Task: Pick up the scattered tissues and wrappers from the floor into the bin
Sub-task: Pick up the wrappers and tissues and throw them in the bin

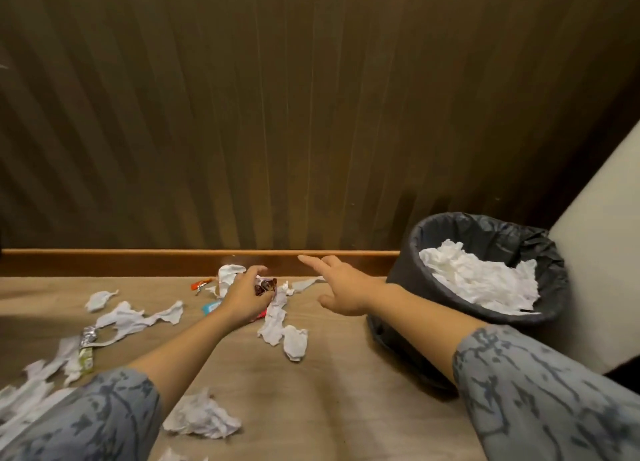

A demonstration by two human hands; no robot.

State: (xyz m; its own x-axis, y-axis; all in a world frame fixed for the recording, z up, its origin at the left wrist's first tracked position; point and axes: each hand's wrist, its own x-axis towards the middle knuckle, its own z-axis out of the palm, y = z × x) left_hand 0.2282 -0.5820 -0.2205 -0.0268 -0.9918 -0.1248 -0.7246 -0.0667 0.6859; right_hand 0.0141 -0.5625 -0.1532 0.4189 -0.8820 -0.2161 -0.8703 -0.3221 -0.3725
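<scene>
My left hand point(244, 297) grips a bunch of litter near the skirting board: a dark red wrapper point(266, 285) and white tissue point(228, 276). A long tissue point(275, 316) hangs from that bunch down to the floor. My right hand point(341, 285) hovers open over the floor, fingers stretched toward a small tissue scrap point(306, 283). The black bin point(485, 270) stands at the right, lined with a dark bag and holding a heap of white tissues point(481, 277). More tissues point(138, 316) and a silver-green wrapper point(86, 348) lie scattered to the left.
A crumpled tissue point(202, 415) lies close to me between my arms. An orange wrapper point(201, 283) and a blue one point(212, 306) sit by my left hand. A dark panelled wall point(277, 114) with a wooden skirting board point(138, 261) closes the far side; a pale wall point(606, 270) stands behind the bin.
</scene>
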